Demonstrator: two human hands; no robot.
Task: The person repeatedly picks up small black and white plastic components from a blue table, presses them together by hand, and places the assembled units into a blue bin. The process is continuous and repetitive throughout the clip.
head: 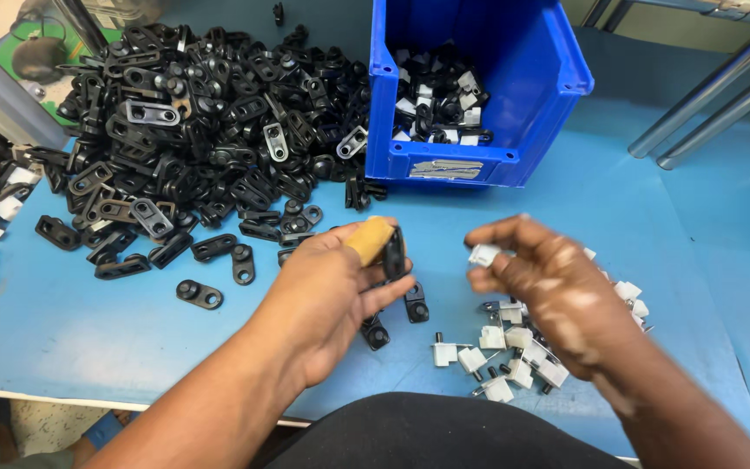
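blue bin [527, 95], pale label [446, 169], left hand [340, 291] pinching black bracket [394, 254], right hand [549, 287] pinching white clip [483, 254]

I see a blue table [670, 226] carrying a black bracket pile [201, 130] far left, a blue bin [523, 104] far centre, and white clips [514, 347] near right.

The right hand [557, 300] is motion-blurred — its white clip [483, 254] indistinct.
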